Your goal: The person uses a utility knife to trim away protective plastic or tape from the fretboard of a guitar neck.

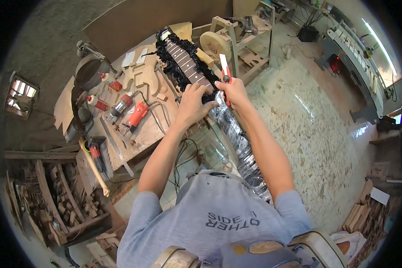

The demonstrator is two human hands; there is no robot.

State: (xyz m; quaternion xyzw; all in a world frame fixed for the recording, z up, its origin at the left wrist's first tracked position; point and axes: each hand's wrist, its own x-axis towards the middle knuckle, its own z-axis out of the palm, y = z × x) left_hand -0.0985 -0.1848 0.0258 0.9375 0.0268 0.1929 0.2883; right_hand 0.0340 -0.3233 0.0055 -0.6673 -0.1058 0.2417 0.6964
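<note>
A guitar neck (186, 62) with a dark fretboard and pale inlay dots stretches away from me, a ragged mass of black stringy wrapping (179, 80) bunched along its sides. Toward my body runs a long bundle in shiny dark plastic wrap (236, 138). My left hand (194, 102) grips the near end of the neck, fingers curled over the fretboard and thumb beside the wrap. In my closed right hand (235, 93) is a red-handled cutter knife (226, 79), its pale blade pointing up and away, close beside the neck.
On the wooden workbench (152, 134) at left lie an orange-red power tool (138, 114), a second power tool (122, 105), glue bottles (110, 82) and guitar-shaped wood templates (143, 78). A wooden stand with a round disc (215, 43) is beyond the neck. Cables hang below the bench.
</note>
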